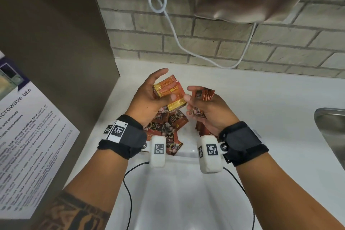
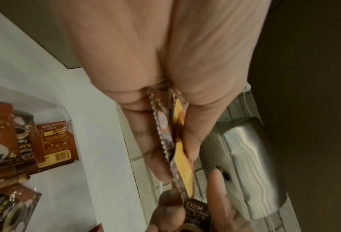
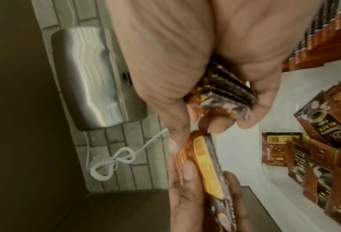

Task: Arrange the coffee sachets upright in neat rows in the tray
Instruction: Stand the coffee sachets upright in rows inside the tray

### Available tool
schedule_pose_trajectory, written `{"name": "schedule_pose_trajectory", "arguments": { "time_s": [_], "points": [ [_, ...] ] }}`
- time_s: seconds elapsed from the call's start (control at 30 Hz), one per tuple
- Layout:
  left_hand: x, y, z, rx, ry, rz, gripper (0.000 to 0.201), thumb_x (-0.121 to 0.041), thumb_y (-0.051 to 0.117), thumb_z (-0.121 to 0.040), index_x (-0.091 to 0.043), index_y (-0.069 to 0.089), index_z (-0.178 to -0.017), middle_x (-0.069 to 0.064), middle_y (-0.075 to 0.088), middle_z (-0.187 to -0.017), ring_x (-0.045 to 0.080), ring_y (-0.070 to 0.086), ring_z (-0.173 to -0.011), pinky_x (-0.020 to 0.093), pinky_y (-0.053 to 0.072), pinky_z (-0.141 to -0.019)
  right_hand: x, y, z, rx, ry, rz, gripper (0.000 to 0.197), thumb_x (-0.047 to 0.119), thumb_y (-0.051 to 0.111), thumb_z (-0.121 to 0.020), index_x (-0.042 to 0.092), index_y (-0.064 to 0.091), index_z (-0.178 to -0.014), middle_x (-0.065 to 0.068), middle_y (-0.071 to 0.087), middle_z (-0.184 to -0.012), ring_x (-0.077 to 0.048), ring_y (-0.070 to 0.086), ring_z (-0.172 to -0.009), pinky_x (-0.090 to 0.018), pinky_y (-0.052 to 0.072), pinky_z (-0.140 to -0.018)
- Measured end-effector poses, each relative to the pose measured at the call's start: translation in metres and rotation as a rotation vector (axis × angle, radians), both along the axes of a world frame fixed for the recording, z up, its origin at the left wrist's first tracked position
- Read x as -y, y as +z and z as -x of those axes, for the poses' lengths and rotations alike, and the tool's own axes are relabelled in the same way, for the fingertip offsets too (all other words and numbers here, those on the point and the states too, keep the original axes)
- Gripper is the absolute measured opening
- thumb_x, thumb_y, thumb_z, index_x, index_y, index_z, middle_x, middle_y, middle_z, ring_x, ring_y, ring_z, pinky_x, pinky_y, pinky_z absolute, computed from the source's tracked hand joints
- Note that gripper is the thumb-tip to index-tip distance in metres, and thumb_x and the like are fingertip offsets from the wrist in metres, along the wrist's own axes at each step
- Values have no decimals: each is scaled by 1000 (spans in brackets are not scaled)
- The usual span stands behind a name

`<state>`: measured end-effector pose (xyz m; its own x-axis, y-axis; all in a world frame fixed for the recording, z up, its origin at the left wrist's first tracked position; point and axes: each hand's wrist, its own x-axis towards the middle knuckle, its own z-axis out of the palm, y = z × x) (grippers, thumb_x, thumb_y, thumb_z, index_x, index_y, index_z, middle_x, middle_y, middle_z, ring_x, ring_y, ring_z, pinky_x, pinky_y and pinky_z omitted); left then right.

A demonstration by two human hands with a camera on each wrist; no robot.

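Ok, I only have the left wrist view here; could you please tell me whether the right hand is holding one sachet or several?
Observer: Several. The right hand grips a fanned stack of sachets.
Operator: Thank you. Are any sachets standing in a row yet?
Observer: Yes, the right wrist view shows a row of sachets standing on edge close to that hand.
Operator: And what is off to the right of the work area?
Observer: A steel sink, at the right edge of the head view.
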<state>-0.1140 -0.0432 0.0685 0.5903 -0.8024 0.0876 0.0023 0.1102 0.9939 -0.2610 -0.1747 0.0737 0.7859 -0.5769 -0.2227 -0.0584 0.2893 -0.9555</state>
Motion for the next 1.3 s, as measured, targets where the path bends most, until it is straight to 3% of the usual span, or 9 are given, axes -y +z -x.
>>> {"name": "schedule_pose_trajectory", "arguments": {
  "time_s": [0.2, 0.33, 0.43, 0.57, 0.77, 0.93, 1.07, 1.17, 1.3],
  "points": [
    [0, -3, 1, 67, -53, -128, 63, -20, 83, -80, -26, 56, -136, 3, 71, -122, 19, 68, -112, 44, 55, -99, 4, 7, -1, 60, 17, 245, 45, -6, 72, -83, 14, 65, -123, -7, 69, -96, -21, 68, -84, -34, 57, -73],
    [-1, -6, 6, -138, -46, -88, 47, -30, 75, -86, -15, 63, -129, 17, 69, -122, 33, 67, -113, 49, 51, -103, 5, 11, -1, 83, -31, 416, 43, -8, 71, -84, 11, 64, -122, -8, 65, -93, -20, 66, -86, -37, 61, -81],
    [-2, -5, 3, -298, 1, -58, 32, -13, 58, -98, -3, 62, -127, 23, 69, -115, 34, 69, -98, 42, 57, -85, 0, 14, -1, 145, -107, 490, 41, -10, 68, -86, 9, 63, -122, -7, 64, -90, -10, 65, -84, -26, 58, -81],
    [-5, 0, -1, -405, -51, -129, 33, -6, 49, -103, -20, 62, -130, 15, 74, -114, 32, 74, -92, 39, 62, -71, -7, 17, 3, 269, -112, 681, 42, -11, 67, -86, 11, 61, -121, -8, 63, -90, -14, 63, -88, -25, 51, -86],
    [-3, 6, 1, -454, -94, -71, 45, -26, 65, -88, -5, 64, -128, 20, 68, -123, 30, 70, -103, 36, 62, -73, -10, 1, 6, 174, 72, 1073, 42, 14, 65, -80, 25, 64, -120, 32, 59, -105, -11, 62, -99, -39, 52, -86],
    [-1, -1, 0, -301, -58, -48, 46, 4, 68, -86, -5, 62, -131, 24, 68, -121, 30, 69, -101, 39, 60, -88, -9, 2, 4, 109, -47, 886, 50, 2, 70, -81, 29, 61, -122, 15, 63, -96, -14, 62, -93, -38, 54, -86],
    [-2, -2, -2, -156, -39, -31, 44, 3, 72, -86, -16, 67, -125, 16, 71, -119, 30, 68, -109, 42, 54, -95, 0, 5, 2, 109, -269, 636, 37, -2, 64, -89, 20, 61, -118, -5, 67, -94, -18, 66, -89, -39, 56, -91],
    [-3, 0, 2, -55, -94, -68, 44, 5, 74, -84, -18, 69, -121, 13, 73, -116, 26, 68, -107, 43, 54, -97, 4, 10, 1, 84, -165, 356, 30, 8, 70, -91, 14, 63, -119, -19, 69, -104, -21, 71, -89, -38, 59, -83],
    [-2, 0, 6, -34, -134, -104, 43, -6, 79, -82, -20, 69, -121, 10, 72, -117, 27, 69, -109, 41, 55, -96, 7, 14, 2, 31, -2, 367, 35, 1, 72, -87, 9, 64, -120, -5, 68, -88, -16, 71, -82, -26, 58, -72]
  ]
}}
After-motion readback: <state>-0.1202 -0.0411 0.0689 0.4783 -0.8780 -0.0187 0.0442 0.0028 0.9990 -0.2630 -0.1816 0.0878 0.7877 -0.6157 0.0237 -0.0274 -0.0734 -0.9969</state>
